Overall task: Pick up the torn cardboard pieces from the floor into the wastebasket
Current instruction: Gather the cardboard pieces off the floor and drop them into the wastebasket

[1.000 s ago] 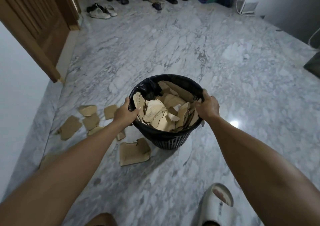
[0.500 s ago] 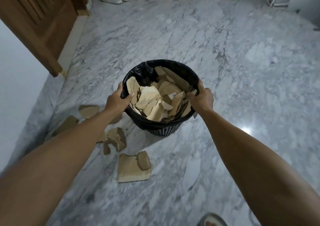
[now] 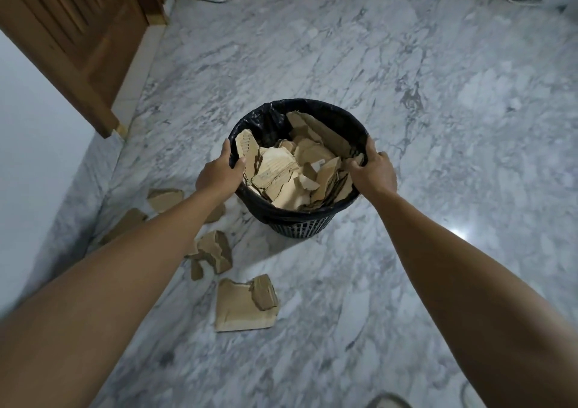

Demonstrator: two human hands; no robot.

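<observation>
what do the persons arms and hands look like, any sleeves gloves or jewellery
Both arms are bare as far as the view shows, with no sleeve in sight. The left hand and right hand wear no gloves. No watch, bracelet or ring is visible on the sides that face the camera.

Both bare arms reach forward and down, elbows nearly straight. Left hand [image 3: 219, 174] clamps the left rim of the wastebasket [image 3: 300, 220], thumb hooked inside, fingers outside. Right hand [image 3: 373, 173] clamps the right rim, thumb along the outer edge, fingers curled inward.
</observation>
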